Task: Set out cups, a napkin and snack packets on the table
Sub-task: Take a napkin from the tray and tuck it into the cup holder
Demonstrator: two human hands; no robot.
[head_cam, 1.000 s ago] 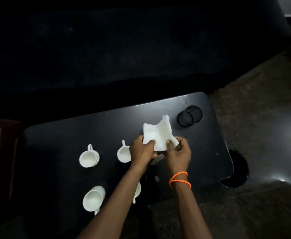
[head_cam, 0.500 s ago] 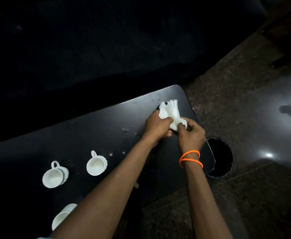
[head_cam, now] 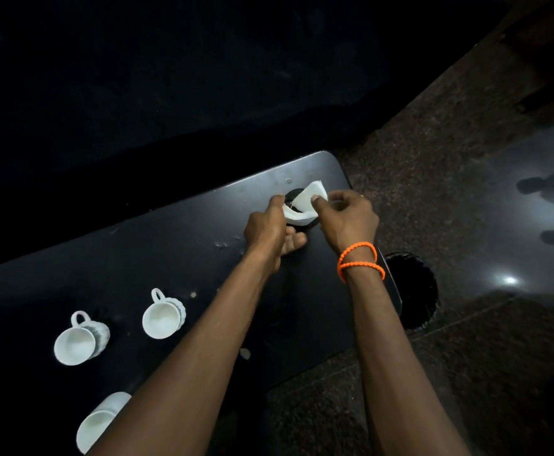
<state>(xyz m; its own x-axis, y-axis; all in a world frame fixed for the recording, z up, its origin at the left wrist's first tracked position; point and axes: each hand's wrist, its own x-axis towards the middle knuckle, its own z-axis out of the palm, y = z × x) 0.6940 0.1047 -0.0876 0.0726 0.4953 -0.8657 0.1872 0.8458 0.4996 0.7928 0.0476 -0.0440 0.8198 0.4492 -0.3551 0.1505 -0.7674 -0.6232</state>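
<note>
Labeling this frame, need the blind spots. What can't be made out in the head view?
- Black holder, head view: mostly covered by the napkin and both hands, so its inside is unseen.
- Left hand: fingertips hidden behind the napkin.
- Bottom cup: partly covered by the left forearm, handle unseen.
- Snack packets: none in view.
- Area beyond the table: too dark to read.

**Dim scene, glare on the floor**

The scene is dimly lit; the upper half is lost in near black. Bright glare spots are seen on the polished floor at right. The white cups are slightly overexposed. Edges are bent by wide-angle distortion.
</note>
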